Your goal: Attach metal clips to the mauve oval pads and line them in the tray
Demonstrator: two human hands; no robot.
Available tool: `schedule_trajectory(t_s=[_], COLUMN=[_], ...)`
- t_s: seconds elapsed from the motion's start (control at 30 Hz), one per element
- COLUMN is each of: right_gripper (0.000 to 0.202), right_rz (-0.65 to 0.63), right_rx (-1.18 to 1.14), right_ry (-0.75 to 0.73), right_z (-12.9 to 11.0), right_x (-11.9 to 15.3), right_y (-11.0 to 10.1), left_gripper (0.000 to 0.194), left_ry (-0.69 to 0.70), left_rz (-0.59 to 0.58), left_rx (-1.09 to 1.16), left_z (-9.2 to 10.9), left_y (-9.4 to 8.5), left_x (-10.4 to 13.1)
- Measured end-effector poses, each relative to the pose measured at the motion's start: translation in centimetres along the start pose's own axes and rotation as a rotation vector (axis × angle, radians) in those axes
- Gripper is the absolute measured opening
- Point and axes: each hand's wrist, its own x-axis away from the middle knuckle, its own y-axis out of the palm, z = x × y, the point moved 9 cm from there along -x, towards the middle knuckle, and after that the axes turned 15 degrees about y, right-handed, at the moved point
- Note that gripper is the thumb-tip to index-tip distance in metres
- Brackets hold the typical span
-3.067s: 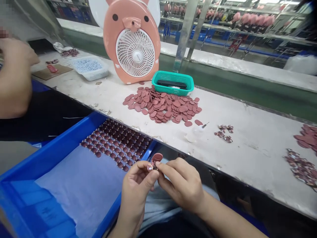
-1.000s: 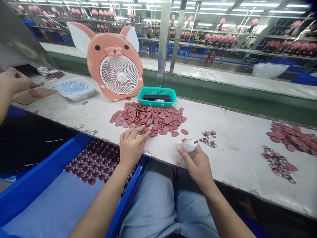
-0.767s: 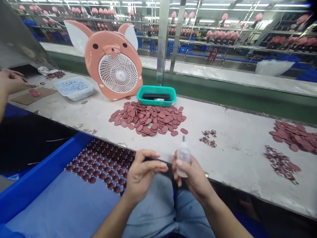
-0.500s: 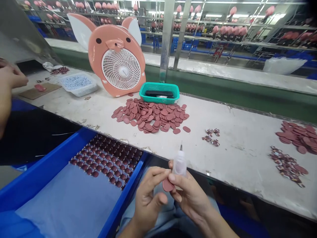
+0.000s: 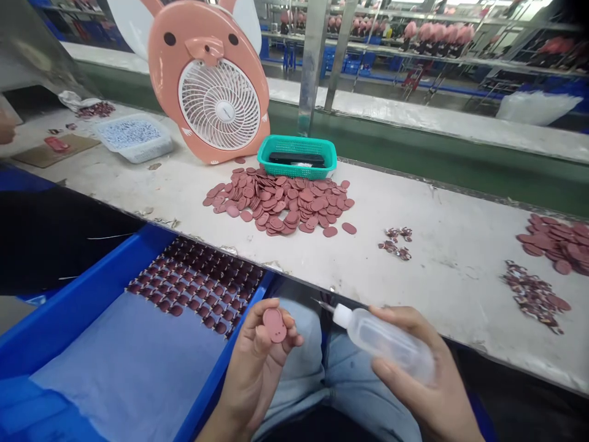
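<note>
- A pink, animal-faced fan (image 5: 163,92) is standing on the pale bench (image 5: 442,270), with a heap of matching discs (image 5: 280,202) spreading in front of it.
- Four small dark pieces (image 5: 396,242) are lying right of the heap; farther right, a second heap of discs (image 5: 556,245) is sitting behind a cluster of dark parts (image 5: 534,294).
- Low in front, the left hand (image 5: 255,362) is pinching one reddish oval disc (image 5: 275,325) between thumb and fingers, beyond the bench's near edge.
- The right hand's (image 5: 426,368) grip is wrapping around a translucent bottle (image 5: 391,344), whose needle is pointing towards the disc, apart from it.
- A green basket (image 5: 299,171) behind the near heap is holding a long black object (image 5: 294,158).
- A white tray (image 5: 151,151) is holding blue-and-white bits.
- A blue crate (image 5: 18,316) at lower left is holding rows of dark red pieces (image 5: 197,282) on a pale sheet (image 5: 133,362).
- The frame is cutting off the fan's ears, the right-hand heap and another person's hand (image 5: 5,129) at the left edge.
- Fingers are hiding part of the bottle, and motion is blurring it.
</note>
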Motion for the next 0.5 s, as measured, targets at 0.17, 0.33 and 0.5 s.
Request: schedule_trajectory(t_s=[0.17, 0.33, 0.5], right_gripper=[0.048, 0.045, 0.044], right_rz=[0.033, 0.09, 0.004], right_rx=[-0.149, -0.13, -0.143], right_ry=[-0.265, -0.402, -0.389], right_z=[-2.1, -1.6, -1.4], right_x=[1.7, 2.7, 2.5], right_y=[0.0, 0.7, 1.5], left_gripper=[0.038, 0.038, 0.033], left_ry=[-0.099, -0.117, -0.074], left_rz=[0.041, 0.053, -0.05], left_rx=[0.006, -0.024, 0.013], left_z=[-0.5, -0.5, -0.7], left_y=[0.7, 0.5, 0.5], left_x=[1.0, 1.5, 1.3])
